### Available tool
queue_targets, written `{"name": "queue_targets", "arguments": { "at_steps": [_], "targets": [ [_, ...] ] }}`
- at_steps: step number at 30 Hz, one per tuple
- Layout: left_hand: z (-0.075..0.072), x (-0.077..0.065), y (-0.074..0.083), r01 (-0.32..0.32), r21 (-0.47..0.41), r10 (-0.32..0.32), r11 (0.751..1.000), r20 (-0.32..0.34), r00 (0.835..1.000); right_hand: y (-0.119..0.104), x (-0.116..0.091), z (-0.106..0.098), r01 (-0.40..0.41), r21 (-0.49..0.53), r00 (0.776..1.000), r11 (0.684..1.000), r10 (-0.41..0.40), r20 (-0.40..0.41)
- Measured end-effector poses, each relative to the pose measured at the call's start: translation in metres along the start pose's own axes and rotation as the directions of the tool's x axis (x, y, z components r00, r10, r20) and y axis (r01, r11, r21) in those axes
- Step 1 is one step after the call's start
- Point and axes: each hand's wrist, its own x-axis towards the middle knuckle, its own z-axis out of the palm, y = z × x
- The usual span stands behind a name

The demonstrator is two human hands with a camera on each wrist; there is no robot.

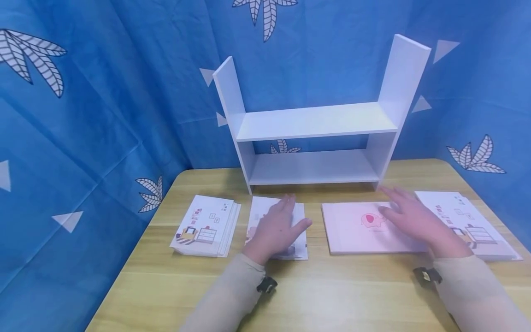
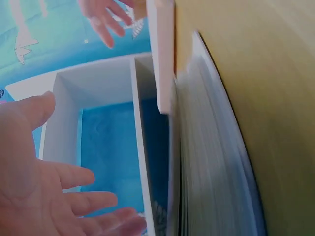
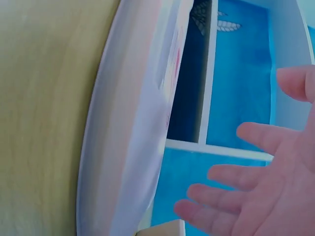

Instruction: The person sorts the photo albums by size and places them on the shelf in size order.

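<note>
i'm watching the left hand [image 1: 275,230] and, nearer the pink book [image 1: 350,233], the right hand [image 1: 410,216] hovering, fingers spread and empty, the book lying toward the right's nine o'clock on the table [image 1: 166,286], long axis running nine-to-three.

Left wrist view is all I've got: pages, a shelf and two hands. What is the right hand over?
Observer: In the head view, the right hand is over the right end of a pink book with an elephant drawing.
Operator: Is it touching it?
Observer: The right wrist view shows a gap between the fingers and the book.
Operator: And what lies to the left of the left hand?
Observer: A stack of white booklets, per the head view.
</note>
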Motion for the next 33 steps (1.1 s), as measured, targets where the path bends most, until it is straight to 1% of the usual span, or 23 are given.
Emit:
{"name": "queue_targets", "arguments": {
  "at_steps": [2,5,8,11,14,18,23,24,25,27,30,32,33],
  "targets": [
    [0.005,0.004,0.005,0.004,-0.086,-0.002,0.996,0.027,1.000,0.004,0.001,-0.001,-0.021,0.027,1.000,0.999,0.020,0.018],
    [0.011,0.011,0.012,0.033,-0.225,-0.016,0.974,0.075,0.997,0.011,0.003,-0.003,-0.059,0.054,0.997,0.997,0.056,0.045],
    [0.019,0.018,0.017,0.086,-0.348,-0.044,0.934,0.127,0.991,0.016,0.003,-0.005,-0.092,0.065,0.994,0.994,0.088,0.061],
    [0.028,0.023,0.022,0.139,-0.432,-0.065,0.891,0.182,0.981,0.018,0.002,-0.007,-0.117,0.087,0.991,0.989,0.111,0.077],
    [0.036,0.026,0.024,0.185,-0.488,-0.077,0.853,0.233,0.969,0.020,0.000,-0.007,-0.150,0.115,0.985,0.982,0.138,0.106],
    [0.042,0.026,0.023,0.227,-0.534,-0.087,0.815,0.274,0.958,0.024,-0.002,-0.008,-0.197,0.127,0.974,0.972,0.179,0.143],
    [0.045,0.027,0.020,0.215,-0.581,-0.053,0.785,0.283,0.958,0.030,-0.001,-0.010,-0.214,0.118,0.970,0.970,0.196,0.144],
    [0.046,0.027,0.020,0.212,-0.596,-0.044,0.774,0.284,0.958,0.030,-0.001,-0.010,-0.211,0.123,0.971,0.970,0.193,0.142],
    [0.046,0.028,0.020,0.209,-0.615,-0.032,0.760,0.286,0.958,0.030,-0.001,-0.010,-0.208,0.130,0.972,0.969,0.190,0.140],
    [0.048,0.029,0.021,0.218,-0.663,-0.016,0.716,0.297,0.955,0.030,-0.001,-0.010,-0.210,0.149,0.972,0.966,0.190,0.139],
    [0.050,0.031,0.022,0.225,-0.716,0.006,0.661,0.304,0.953,0.029,0.001,-0.009,-0.216,0.190,0.972,0.958,0.192,0.138],
    [0.052,0.032,0.024,0.234,-0.739,0.008,0.632,0.308,0.951,0.029,0.003,-0.008,-0.223,0.215,0.971,0.951,0.197,0.138],
    [0.053,0.033,0.024,0.240,-0.745,0.002,0.623,0.307,0.952,0.029,0.004,-0.007,-0.227,0.223,0.970,0.948,0.200,0.135]
  ]
}}
